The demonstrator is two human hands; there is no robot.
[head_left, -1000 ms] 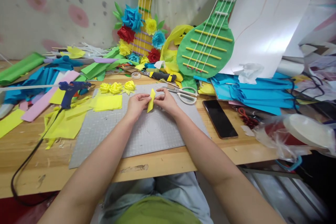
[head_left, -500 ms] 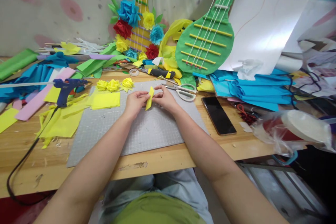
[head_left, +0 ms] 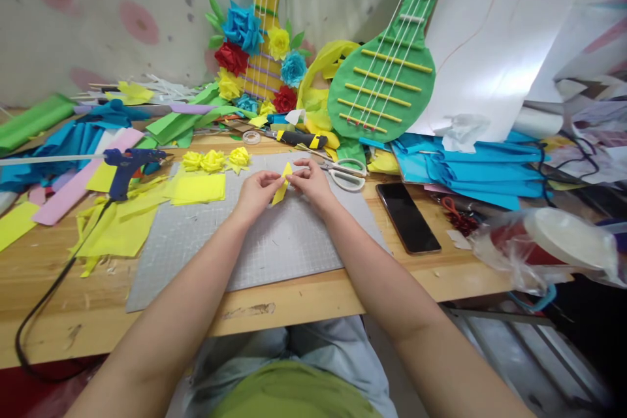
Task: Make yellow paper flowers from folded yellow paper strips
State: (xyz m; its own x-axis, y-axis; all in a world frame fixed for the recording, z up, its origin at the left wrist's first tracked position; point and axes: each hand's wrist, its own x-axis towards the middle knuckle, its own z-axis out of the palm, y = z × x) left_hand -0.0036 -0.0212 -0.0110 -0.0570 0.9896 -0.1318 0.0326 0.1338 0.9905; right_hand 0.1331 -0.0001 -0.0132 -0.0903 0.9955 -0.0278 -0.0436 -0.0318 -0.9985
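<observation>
Both my hands meet over the grey cutting mat (head_left: 274, 248) and pinch a small yellow paper strip (head_left: 283, 185) between them. My left hand (head_left: 255, 194) grips its lower left side with closed fingers. My right hand (head_left: 309, 181) pinches its upper right edge, and the top of the strip is bent over. Three finished yellow paper flowers (head_left: 214, 160) lie in a row at the mat's far left corner, beside a stack of yellow paper squares (head_left: 198, 188).
White-handled scissors (head_left: 343, 173) and a black phone (head_left: 405, 217) lie right of my hands. A blue glue gun (head_left: 126, 163) with its cord rests at left among paper scraps. Paper guitars, one green (head_left: 386, 78), lean on the wall. Blue paper (head_left: 470, 163) is piled right.
The strip has been folded shorter, its top now bent over between my fingertips. My hands stayed in the same spot over the mat.
</observation>
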